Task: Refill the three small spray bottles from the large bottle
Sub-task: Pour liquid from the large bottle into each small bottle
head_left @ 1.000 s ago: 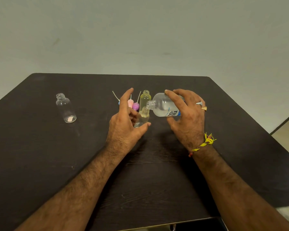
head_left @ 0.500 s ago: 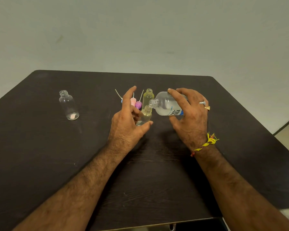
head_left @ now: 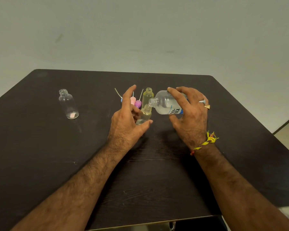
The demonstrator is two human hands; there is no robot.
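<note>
While a dark wooden table [head_left: 157,180] carries the whole job, the person's right hand [head_left: 190,119] grips the large bottle [head_left: 165,104] with fingers curled over its top and thumb beneath, tipping it almost level so that its open neck meets the mouth of a small bottle [head_left: 144,115], which the left hand [head_left: 125,124] pinches low on the body between thumb and middle fingers, forefinger raised clear; the pour goes best, by the look of it, if the tilt is raised slowly and the two mouths are kept touching, because the smaller opening is narrow and a fast stream would likely run down its side onto the table; that small bottle leans a little and holds only a shallow pool of clear liquid, so filling seems at an early stage; a second small bottle [head_left: 148,97], yellowish and uncapped, stands upright just behind it, a third [head_left: 68,104] stands uncapped well apart at the left, apparently empty, and three spray caps [head_left: 135,101], blue, pink and purple with thin dip tubes, lie behind the left hand
</note>
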